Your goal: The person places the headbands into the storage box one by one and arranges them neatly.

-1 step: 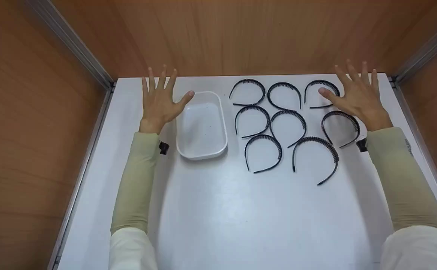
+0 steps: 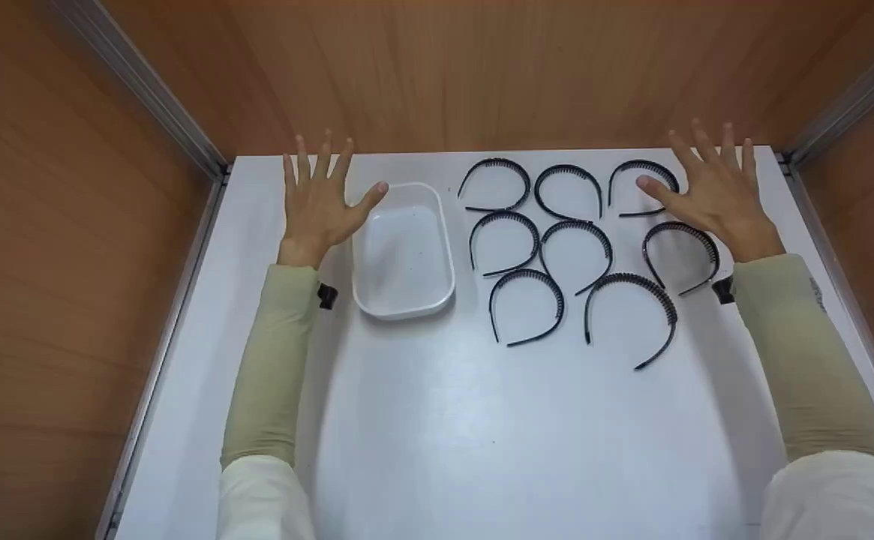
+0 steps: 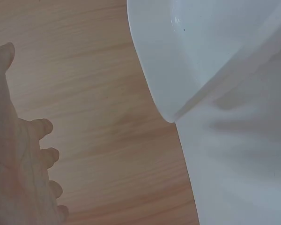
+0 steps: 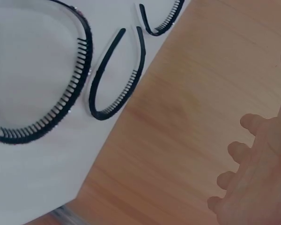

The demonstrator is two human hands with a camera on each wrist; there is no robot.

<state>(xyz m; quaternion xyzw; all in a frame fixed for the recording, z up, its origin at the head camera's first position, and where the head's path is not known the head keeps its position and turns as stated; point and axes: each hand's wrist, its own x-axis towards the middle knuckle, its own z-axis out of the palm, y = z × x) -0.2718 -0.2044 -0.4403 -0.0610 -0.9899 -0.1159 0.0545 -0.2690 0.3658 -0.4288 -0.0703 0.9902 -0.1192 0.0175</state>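
Note:
In the head view my left hand is held with its fingers spread, above the table's left side. Its thumb overlaps the near-left rim of a white plastic tray, whose inside shows only small dark specks. My right hand, also spread and holding nothing, is over the right side. Its thumb passes in front of a black toothed headband, and another headband lies beside that wrist. Several more such headbands lie in loose rows, the widest one at the front. Both wrist views show the fingers apart from everything.
The white table meets a wood-grain back panel. More wood panels stand at the left and right, with metal rails along their edges. Some headbands touch or overlap their neighbours.

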